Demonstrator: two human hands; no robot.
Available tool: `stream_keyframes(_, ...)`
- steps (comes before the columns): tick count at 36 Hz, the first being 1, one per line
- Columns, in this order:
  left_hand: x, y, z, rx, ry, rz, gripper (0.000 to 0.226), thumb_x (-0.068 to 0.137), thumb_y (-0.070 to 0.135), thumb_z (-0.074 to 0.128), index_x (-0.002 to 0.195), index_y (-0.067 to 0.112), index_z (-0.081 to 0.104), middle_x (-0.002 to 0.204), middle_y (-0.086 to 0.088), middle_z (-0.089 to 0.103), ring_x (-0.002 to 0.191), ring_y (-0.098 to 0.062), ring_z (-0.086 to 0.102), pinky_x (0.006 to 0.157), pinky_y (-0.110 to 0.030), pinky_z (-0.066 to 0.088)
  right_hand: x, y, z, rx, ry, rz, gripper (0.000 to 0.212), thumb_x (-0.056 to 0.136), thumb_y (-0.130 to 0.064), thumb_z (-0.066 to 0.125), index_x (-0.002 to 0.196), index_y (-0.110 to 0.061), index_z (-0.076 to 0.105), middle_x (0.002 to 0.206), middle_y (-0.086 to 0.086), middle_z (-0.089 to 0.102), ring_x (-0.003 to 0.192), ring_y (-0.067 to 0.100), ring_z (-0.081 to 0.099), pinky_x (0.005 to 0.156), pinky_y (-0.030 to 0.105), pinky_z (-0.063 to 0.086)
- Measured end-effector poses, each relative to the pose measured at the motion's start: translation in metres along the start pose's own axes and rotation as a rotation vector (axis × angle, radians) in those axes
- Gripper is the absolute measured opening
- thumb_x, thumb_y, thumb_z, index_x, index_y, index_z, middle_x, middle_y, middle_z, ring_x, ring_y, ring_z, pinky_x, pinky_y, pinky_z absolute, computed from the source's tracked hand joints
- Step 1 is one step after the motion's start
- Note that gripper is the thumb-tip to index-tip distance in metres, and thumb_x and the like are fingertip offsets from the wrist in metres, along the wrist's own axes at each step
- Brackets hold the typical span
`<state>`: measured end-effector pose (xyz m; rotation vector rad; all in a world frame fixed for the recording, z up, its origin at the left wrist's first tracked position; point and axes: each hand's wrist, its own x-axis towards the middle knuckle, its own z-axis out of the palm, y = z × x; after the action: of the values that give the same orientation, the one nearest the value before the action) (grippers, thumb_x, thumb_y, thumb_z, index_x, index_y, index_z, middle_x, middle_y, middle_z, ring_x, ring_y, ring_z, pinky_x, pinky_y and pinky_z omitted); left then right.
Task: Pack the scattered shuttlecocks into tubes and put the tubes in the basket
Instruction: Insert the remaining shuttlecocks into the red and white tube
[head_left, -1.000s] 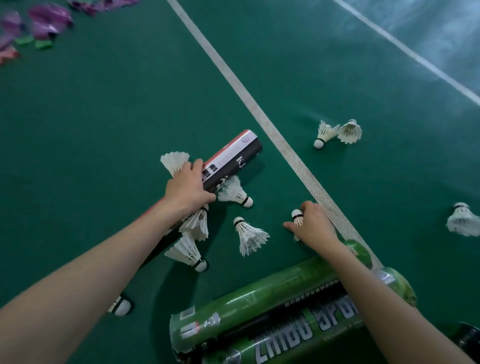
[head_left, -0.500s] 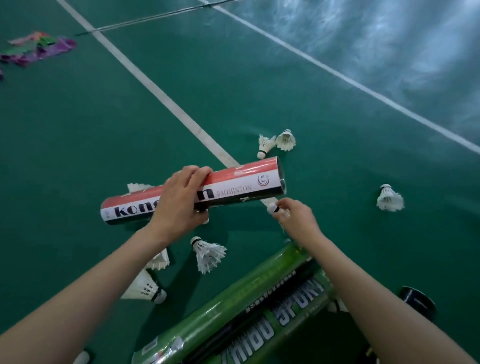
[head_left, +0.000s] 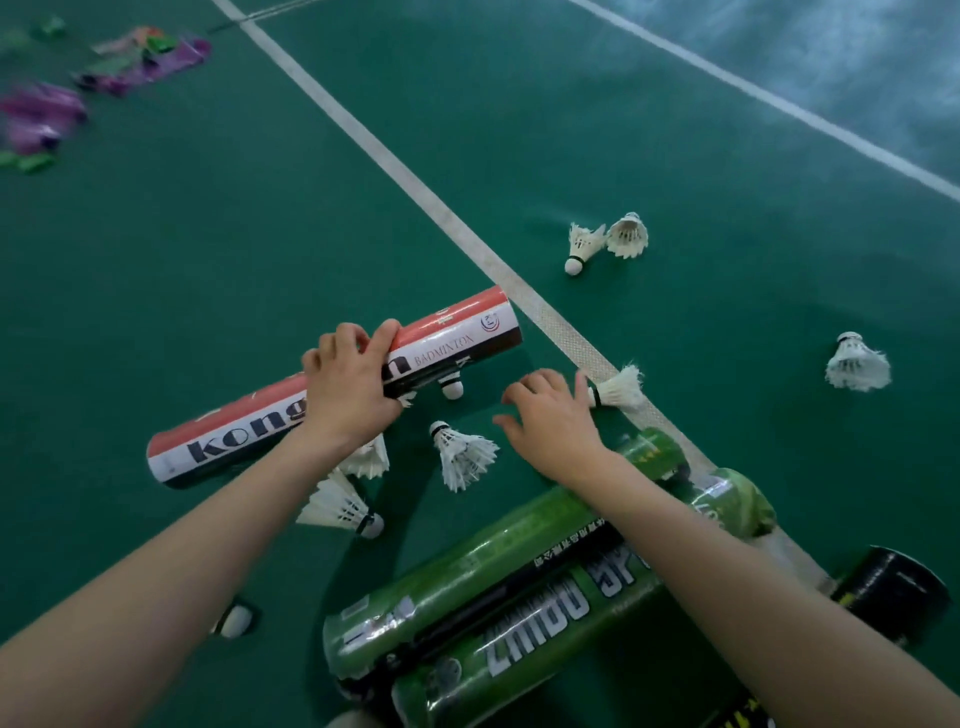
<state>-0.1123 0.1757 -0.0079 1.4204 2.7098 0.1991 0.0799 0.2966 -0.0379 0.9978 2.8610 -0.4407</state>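
Our left hand (head_left: 353, 389) curls round the middle of the red, white and black shuttlecock tube (head_left: 457, 338), held slanting over a few shuttlecocks on the green court floor (head_left: 208, 260). Our right hand (head_left: 550, 421) is loose, fingers spread, holding nothing, its forefinger just beside a shuttlecock (head_left: 621, 387) lying on the white line (head_left: 415, 182). We count nine shuttlecocks, some half hidden under our arm and tube, and two green tubes (head_left: 467, 566) side by side under our right forearm.
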Motion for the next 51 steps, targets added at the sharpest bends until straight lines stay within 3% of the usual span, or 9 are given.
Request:
stream_keyframes(3, -0.002, -0.016, 0.005, 0.072, -0.005, -0.003, 0.079, 0.07, 0.024, 0.07, 0.136, 0.033, 0.028, 0.117, -0.003, 0.044, 0.106, -0.023, 0.033, 0.089, -0.037, 0.025, -0.003, -0.022, 0.009, 0.173, -0.059, -0.015, 0.05, 0.094, -0.054, 0.043, 0.125, -0.015, 0.05, 0.116, 0.006, 0.058, 0.111, 0.024, 0.05, 0.085, 0.037, 0.042)
stream_keyframes(8, -0.005, -0.032, 0.011, 0.09, -0.012, -0.014, 0.076, 0.072, 0.023, 0.069, 0.137, 0.033, 0.03, 0.118, -0.001, 0.049, 0.106, -0.023, 0.034, 0.088, -0.037, 0.024, -0.002, -0.048, 0.024, 0.263, -0.203, 0.147, 0.049, 0.094, -0.057, 0.037, 0.118, -0.017, 0.052, 0.095, 0.005, 0.065, 0.073, 0.023, 0.057, 0.055, 0.03, 0.04)
stream_keyframes(19, -0.004, -0.045, 0.017, 0.113, 0.029, -0.002, 0.074, 0.074, 0.028, 0.069, 0.137, 0.032, 0.031, 0.118, -0.001, 0.049, 0.109, -0.024, 0.034, 0.091, -0.037, 0.022, 0.021, 0.004, -0.017, 0.562, 0.153, 0.336, 0.034, 0.099, -0.014, 0.043, 0.131, -0.024, 0.042, 0.09, 0.011, 0.063, 0.078, 0.032, 0.063, 0.07, 0.05, 0.055)
stream_keyframes(24, -0.004, -0.035, 0.014, 0.12, 0.027, 0.047, 0.081, 0.068, 0.02, 0.07, 0.138, 0.032, 0.031, 0.119, 0.0, 0.049, 0.109, -0.023, 0.033, 0.092, -0.036, 0.02, 0.029, 0.022, -0.038, 0.879, 0.433, 0.347, 0.037, 0.097, -0.016, 0.05, 0.132, -0.021, 0.039, 0.082, -0.011, 0.059, 0.067, 0.003, 0.053, 0.057, 0.006, 0.039)
stream_keyframes(28, -0.005, -0.023, 0.013, 0.078, 0.038, 0.069, 0.084, 0.067, 0.02, 0.071, 0.14, 0.031, 0.03, 0.121, 0.0, 0.048, 0.111, -0.023, 0.032, 0.093, -0.035, 0.018, 0.034, 0.001, -0.04, 1.157, 0.273, 0.312, 0.018, 0.1, -0.023, 0.043, 0.115, -0.03, 0.051, 0.098, -0.004, 0.066, 0.088, 0.009, 0.062, 0.075, 0.018, 0.049)
stream_keyframes(32, -0.005, -0.02, 0.012, 0.048, 0.057, 0.054, 0.083, 0.068, 0.021, 0.071, 0.14, 0.03, 0.03, 0.121, -0.002, 0.049, 0.11, -0.023, 0.031, 0.092, -0.036, 0.019, 0.035, -0.024, -0.034, 1.278, 0.122, 0.228, 0.03, 0.097, -0.056, 0.029, 0.111, -0.04, 0.05, 0.102, -0.028, 0.059, 0.094, -0.022, 0.052, 0.085, 0.012, 0.036)
stream_keyframes(36, -0.006, -0.029, 0.011, 0.059, 0.048, 0.019, 0.082, 0.07, 0.02, 0.07, 0.14, 0.029, 0.03, 0.12, -0.003, 0.049, 0.11, -0.024, 0.032, 0.092, -0.037, 0.02, 0.048, -0.024, -0.032, 1.371, 0.071, 0.287, 0.068, 0.093, -0.067, 0.02, 0.147, -0.026, 0.029, 0.13, 0.007, 0.059, 0.127, 0.02, 0.047, 0.113, 0.045, 0.027)
stream_keyframes(41, -0.006, -0.043, 0.012, 0.03, 0.012, -0.046, 0.078, 0.073, 0.026, 0.069, 0.138, 0.031, 0.028, 0.12, -0.003, 0.047, 0.11, -0.024, 0.031, 0.09, -0.037, 0.02, 0.057, -0.026, -0.029, 1.385, 0.124, 0.266, 0.053, 0.098, -0.056, 0.02, 0.13, -0.023, 0.046, 0.102, -0.003, 0.071, 0.111, 0.012, 0.059, 0.109, 0.043, 0.033)
stream_keyframes(51, -0.011, -0.065, 0.015, 0.057, 0.018, -0.06, 0.082, 0.071, 0.022, 0.069, 0.141, 0.031, 0.027, 0.122, -0.001, 0.047, 0.112, -0.023, 0.031, 0.095, -0.037, 0.021, 0.065, -0.052, -0.011, 1.276, -0.182, 0.11, 0.046, 0.093, -0.067, 0.018, 0.117, -0.046, 0.05, 0.125, -0.006, 0.061, 0.119, 0.007, 0.051, 0.099, 0.032, 0.038)
